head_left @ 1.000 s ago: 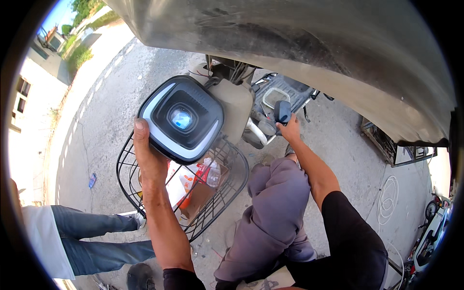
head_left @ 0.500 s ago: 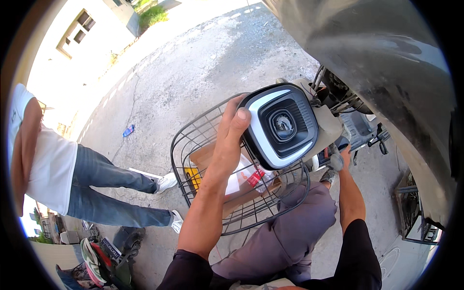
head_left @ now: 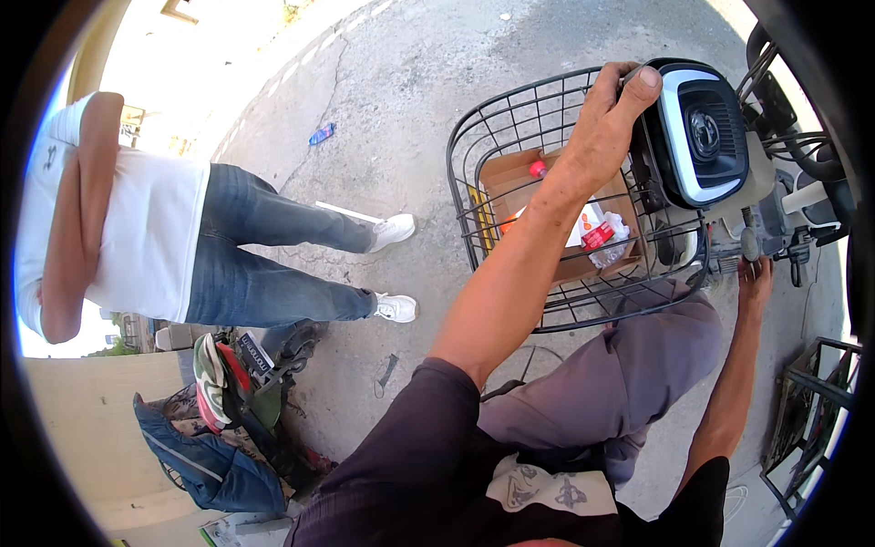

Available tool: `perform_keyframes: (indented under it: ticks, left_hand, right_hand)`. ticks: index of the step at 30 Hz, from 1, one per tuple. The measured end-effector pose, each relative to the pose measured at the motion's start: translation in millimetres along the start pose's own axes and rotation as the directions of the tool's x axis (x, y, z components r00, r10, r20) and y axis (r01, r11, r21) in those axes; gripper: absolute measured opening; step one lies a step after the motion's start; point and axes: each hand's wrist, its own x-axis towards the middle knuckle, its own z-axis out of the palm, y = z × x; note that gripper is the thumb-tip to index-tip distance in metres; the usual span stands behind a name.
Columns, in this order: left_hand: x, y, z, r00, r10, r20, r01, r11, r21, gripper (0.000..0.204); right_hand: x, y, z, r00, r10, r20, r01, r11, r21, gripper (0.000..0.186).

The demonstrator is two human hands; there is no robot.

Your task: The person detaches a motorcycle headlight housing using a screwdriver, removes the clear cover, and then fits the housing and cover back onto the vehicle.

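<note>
Left hand (head_left: 606, 118) on glossy rounded headlamp (head_left: 697, 132)

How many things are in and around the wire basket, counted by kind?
Black wire basket: 1
Brown cardboard box inside it: 1
Square black headlight with white rim, held by the left hand: 1
Small red-capped bottles in the box: 2 that I can tell
Total: 5

Outdoor roadside repair spot: we note cracked asphalt pavement (head_left: 383, 109), a scooter's headlight (head_left: 697, 132) and wire basket (head_left: 510, 118), sunlit buildings (head_left: 182, 18) beyond.
</note>
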Motion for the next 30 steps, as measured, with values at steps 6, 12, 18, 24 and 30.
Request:
perform_keyframes:
  ticks: [6, 12, 18, 24, 30]
  left_hand:
    - [4, -16, -7, 0.99, -0.139, -0.008, 0.136, 0.975, -0.175, 0.08]
    - [-2, 7, 4, 0.988, -0.152, -0.033, 0.139, 0.955, -0.261, 0.067]
    - [-6, 9, 4, 0.998, -0.045, 0.042, 0.051, 0.987, -0.149, 0.068]
    - [-5, 8, -2, 0.998, -0.008, 0.064, 0.017, 0.989, -0.147, 0.066]
    - [4, -11, -4, 0.993, -0.12, 0.015, 0.12, 0.956, -0.268, 0.064]
  right_hand:
    - [-162, -63, 36, 0.97, -0.094, 0.224, 0.025, 0.956, 0.294, 0.06]
    - [-279, -111, 82, 0.822, -0.196, 0.534, -0.103, 0.871, 0.479, 0.094]
    - [-334, -127, 107, 0.681, -0.246, 0.69, -0.259, 0.801, 0.54, 0.101]
    - [-362, -117, 126, 0.517, -0.253, 0.818, -0.404, 0.77, 0.493, 0.104]
    - [-375, -111, 139, 0.473, -0.263, 0.841, -0.405, 0.783, 0.472, 0.103]
